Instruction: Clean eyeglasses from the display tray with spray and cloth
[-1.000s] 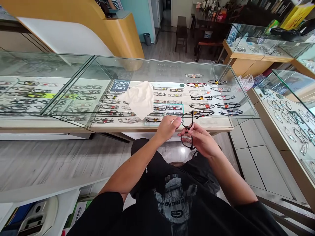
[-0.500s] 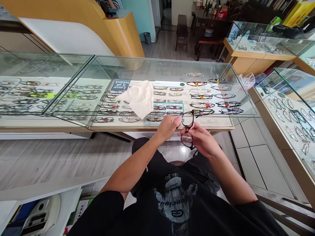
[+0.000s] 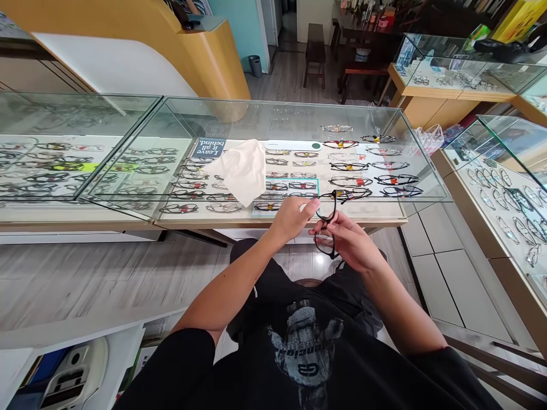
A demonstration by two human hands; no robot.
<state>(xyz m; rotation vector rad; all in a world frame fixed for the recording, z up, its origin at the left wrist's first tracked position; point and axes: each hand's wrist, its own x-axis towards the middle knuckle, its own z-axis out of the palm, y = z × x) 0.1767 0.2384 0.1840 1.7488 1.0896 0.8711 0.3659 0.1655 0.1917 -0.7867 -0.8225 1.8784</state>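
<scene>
A pair of black-framed eyeglasses [image 3: 334,206] is held turned on end, one lens above the other, just over the front edge of the glass display case. My right hand [image 3: 352,242] grips it around the bridge and lower rim, fingers closed. My left hand [image 3: 293,218] is closed too, its thumb and fingers at the left side of the upper rim and lens; what its curled fingers cover is hidden. Left of the hands, a white cleaning cloth [image 3: 244,171] lies spread on the case's glass top.
Rows of eyeglass frames [image 3: 348,167] sit inside the glass display case [image 3: 282,121]. Another case [image 3: 510,188] with frames stands on the right. Dark benches [image 3: 315,45] are behind. A shelf holding a white machine [image 3: 74,376] is at lower left.
My left hand has shifted slightly right and up, its thumb now overlapping more of the upper lens. The right hand and the cloth stay nearly in place.
</scene>
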